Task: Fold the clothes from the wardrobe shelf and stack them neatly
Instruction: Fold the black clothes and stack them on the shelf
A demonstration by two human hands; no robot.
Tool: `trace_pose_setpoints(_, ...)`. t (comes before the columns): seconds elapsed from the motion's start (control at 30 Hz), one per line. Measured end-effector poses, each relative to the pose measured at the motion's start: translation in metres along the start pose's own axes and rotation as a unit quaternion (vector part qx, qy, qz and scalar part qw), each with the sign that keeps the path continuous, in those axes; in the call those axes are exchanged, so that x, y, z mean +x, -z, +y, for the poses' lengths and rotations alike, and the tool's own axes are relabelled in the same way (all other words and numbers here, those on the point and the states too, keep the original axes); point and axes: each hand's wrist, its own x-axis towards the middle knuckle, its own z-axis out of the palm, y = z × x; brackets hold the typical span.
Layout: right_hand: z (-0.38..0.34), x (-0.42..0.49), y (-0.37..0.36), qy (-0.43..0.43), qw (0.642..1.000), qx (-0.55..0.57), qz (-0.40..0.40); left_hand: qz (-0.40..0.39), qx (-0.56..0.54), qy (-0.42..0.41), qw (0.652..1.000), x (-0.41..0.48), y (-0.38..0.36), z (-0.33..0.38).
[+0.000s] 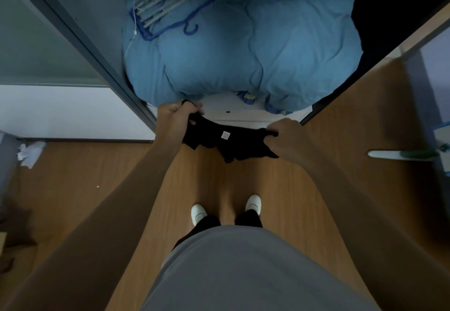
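both hands hold a black garment stretched before the wardrobe shelf: left hand fingers clamped on one end, right hand fingers clamped on the other.

Two hands, the left hand and the right hand, grip one black garment, which carries one small white label. Farther off, one wardrobe holds one large light-blue bedding bundle, with one blue hanger on its far left corner; the hanger's pale bars are too blurred to count. Near the viewer are two white shoes, a left shoe and a right shoe, with one heap of white paper scraps at the left and one long white-and-green tool at the right.
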Motion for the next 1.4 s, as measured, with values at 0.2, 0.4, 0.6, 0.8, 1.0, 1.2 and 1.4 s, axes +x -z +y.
trace_pose_setpoints(0.2,0.000,0.001,0.009,-0.060,0.991,0.097,0.062,-0.013,0.077,-0.033,0.996,0.007,0.006,-0.001)
trace_pose_setpoints(0.4,-0.004,-0.003,0.038,-0.016,0.928,0.372,-0.019,-0.169,0.236,-0.111,0.951,0.012,0.032,0.000)
trace_pose_setpoints(0.6,0.011,0.003,0.037,0.027,0.983,0.178,0.032,-0.172,0.307,-0.195,0.915,0.019,0.042,-0.007)
trace_pose_setpoints(0.8,0.022,0.011,0.029,0.013,0.974,0.147,0.172,-0.108,0.371,-0.144,0.911,0.026,0.041,-0.020)
trace_pose_setpoints(1.0,0.033,0.011,0.022,-0.112,0.956,0.175,0.208,-0.139,0.300,-0.025,0.943,0.011,0.026,-0.011)
trace_pose_setpoints(1.2,0.016,0.006,0.005,-0.163,0.948,0.236,0.139,-0.122,0.204,0.040,0.971,-0.003,0.000,-0.002)
trace_pose_setpoints(1.4,-0.013,0.001,-0.008,-0.154,0.944,0.287,0.047,-0.124,0.161,-0.017,0.979,-0.020,-0.026,0.010)
